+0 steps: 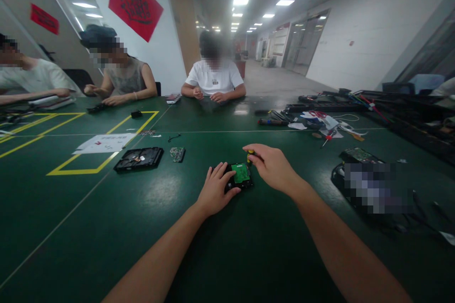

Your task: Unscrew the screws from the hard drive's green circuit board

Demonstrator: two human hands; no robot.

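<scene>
In the head view, a small black casing with a green circuit board [241, 173] lies on the table in front of me. My left hand [215, 189] grips its left side, fingers over the far edge and thumb along the near one. A short yellow-and-black screwdriver [250, 155] stands roughly upright at the board's right far corner. Its handle is pinched in my right hand [270, 165]. The screwdriver's tip is too small to make out. Left of the casing lie a small loose circuit board [177, 154] and an open black plastic housing [139, 159].
The green table [170, 227] carries yellow tape outlines and a paper sheet [103, 143] at left. Tools and cables, among them a red screwdriver [327, 138], lie at back right. A black device [362, 156] with cables sits at right. Several people sit at the table.
</scene>
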